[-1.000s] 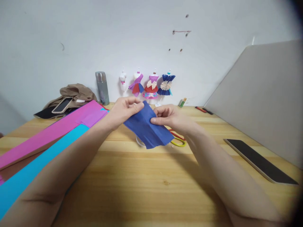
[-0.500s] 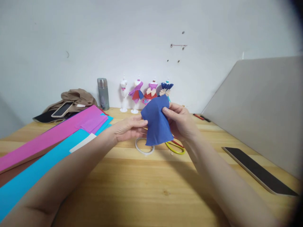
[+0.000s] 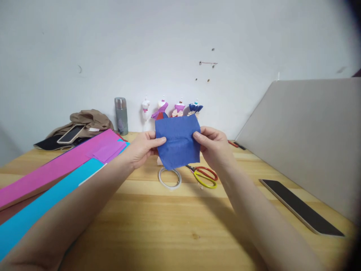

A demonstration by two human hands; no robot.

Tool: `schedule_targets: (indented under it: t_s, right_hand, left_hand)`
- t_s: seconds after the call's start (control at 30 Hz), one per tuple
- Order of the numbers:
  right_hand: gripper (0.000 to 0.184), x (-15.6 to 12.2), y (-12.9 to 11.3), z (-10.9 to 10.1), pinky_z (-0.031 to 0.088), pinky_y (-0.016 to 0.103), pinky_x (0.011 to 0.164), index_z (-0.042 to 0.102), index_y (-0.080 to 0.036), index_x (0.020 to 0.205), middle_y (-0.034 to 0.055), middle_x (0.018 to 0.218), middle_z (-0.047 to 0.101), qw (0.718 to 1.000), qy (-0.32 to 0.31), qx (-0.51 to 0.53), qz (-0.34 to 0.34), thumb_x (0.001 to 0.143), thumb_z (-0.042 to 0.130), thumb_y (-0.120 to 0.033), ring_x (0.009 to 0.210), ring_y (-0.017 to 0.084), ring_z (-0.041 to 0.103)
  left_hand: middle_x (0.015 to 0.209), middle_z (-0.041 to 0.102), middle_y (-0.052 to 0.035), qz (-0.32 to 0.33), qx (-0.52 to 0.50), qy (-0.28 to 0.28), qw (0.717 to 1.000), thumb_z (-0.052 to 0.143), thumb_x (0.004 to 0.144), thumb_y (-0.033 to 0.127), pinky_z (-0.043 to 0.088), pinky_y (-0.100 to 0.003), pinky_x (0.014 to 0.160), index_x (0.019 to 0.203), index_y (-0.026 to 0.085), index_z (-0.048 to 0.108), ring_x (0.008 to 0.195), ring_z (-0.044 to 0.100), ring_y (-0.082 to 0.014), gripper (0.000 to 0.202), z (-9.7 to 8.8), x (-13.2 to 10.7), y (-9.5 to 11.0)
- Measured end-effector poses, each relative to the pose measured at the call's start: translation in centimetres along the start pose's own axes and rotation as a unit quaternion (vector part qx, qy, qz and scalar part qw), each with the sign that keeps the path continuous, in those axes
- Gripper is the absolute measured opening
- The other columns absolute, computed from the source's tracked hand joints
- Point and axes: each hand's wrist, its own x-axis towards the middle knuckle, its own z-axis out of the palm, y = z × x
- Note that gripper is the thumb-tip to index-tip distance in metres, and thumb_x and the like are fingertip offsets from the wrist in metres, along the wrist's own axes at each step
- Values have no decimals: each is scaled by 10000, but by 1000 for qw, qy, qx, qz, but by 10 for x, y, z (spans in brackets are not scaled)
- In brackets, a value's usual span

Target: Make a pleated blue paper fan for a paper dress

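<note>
I hold a dark blue paper sheet (image 3: pixel 177 141) upright above the wooden table (image 3: pixel 169 218). My left hand (image 3: pixel 142 148) pinches its left edge, thumb in front. My right hand (image 3: pixel 213 145) pinches its right edge. Under the sheet lie a white tape ring (image 3: pixel 169 178) and scissors with red and yellow handles (image 3: pixel 203 175). Behind the sheet, small mannequins in paper dresses (image 3: pixel 169 109) stand by the wall, partly hidden by it.
Long pink paper (image 3: pixel 56 165) and cyan paper (image 3: pixel 42 203) lie at the left. A grey flask (image 3: pixel 121 121), a brown cloth (image 3: pixel 84 120) and a phone (image 3: pixel 70 133) sit at the back left. A dark tablet (image 3: pixel 301 207) lies right, beside a grey slanted panel (image 3: pixel 310 131).
The blue sheet was turned from a slanted, drooping hold to upright and flat facing me. Both hands shifted to its side edges and rose slightly. The tape ring and scissors came into view.
</note>
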Motion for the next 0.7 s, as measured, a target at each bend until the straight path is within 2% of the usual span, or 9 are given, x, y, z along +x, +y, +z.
schedule_targets:
  t_s: [0.17, 0.3, 0.4, 0.7]
  right_hand:
    - [192, 2, 2, -1, 384, 236, 541, 690, -202, 666, -37, 616, 604, 1000, -10, -11, -10, 638, 820, -340, 565, 99, 486]
    - [189, 3, 3, -2, 396, 235, 541, 677, -200, 657, -33, 627, 615, 1000, -17, -19, -14, 640, 812, -330, 567, 100, 500]
    - [175, 3, 3, -2, 398, 237, 534, 681, -202, 664, -34, 622, 615, 999, -16, -27, -17, 637, 809, -318, 557, 98, 499]
    - [208, 6, 1, -3, 439, 258, 537, 720, -214, 691, -34, 630, 659, 1000, 0, 8, 6, 536, 844, -276, 528, 97, 511]
  left_hand:
    - [806, 751, -62, 84, 58, 41, 994, 868, 615, 311, 523, -308, 712, 950, 119, 750, 684, 654, -159, 404, 0, -1, 5]
    - [766, 741, -53, 107, 81, 72, 988, 852, 624, 328, 521, -307, 689, 867, 122, 749, 662, 647, -160, 335, 0, 0, 7]
    - [741, 731, -51, 113, 83, 70, 988, 840, 632, 336, 519, -307, 683, 820, 122, 751, 652, 636, -156, 298, -1, 0, 8]
    - [851, 767, -63, 126, 57, 28, 990, 845, 640, 258, 515, -300, 726, 881, 160, 800, 744, 655, -162, 264, -3, -4, 16]
